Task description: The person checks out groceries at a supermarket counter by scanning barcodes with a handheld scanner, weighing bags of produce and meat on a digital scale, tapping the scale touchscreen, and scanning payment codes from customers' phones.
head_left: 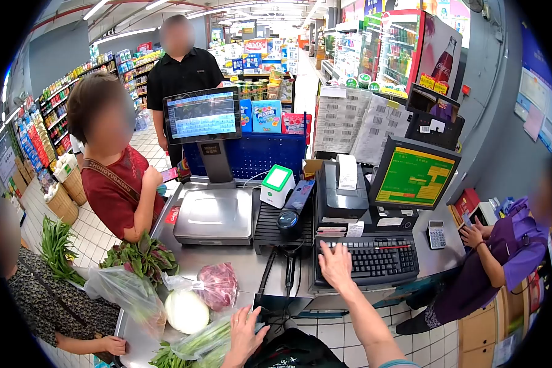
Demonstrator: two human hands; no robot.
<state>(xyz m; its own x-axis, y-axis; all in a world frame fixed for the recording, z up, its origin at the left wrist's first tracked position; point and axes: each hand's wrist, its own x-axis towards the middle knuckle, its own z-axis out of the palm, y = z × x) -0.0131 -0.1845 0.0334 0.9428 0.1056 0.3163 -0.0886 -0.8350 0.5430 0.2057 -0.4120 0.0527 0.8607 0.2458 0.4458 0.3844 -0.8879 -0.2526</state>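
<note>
My right hand point(335, 267) lies over the left end of a black keyboard point(380, 262), fingers stretched out and holding nothing. My left hand point(245, 332) has its fingers apart beside a clear bag of long green vegetables point(208, 340); whether it touches the bag is unclear. Close by on the metal counter are a round white melon-like item point(187, 311) in plastic, a bag with reddish contents point(218, 285) and a larger clear bag point(122, 294). Bunches of purple-green leaves point(142, 257) and long green leaves point(56, 251) lie farther left.
Beyond the counter stands a scale point(214, 213) with a screen. A scanner point(290, 267), receipt printer point(345, 196), monitor point(416, 175) and calculator point(436, 234) surround the keyboard. Several people stand around; one in a purple apron point(472, 270) is at the right.
</note>
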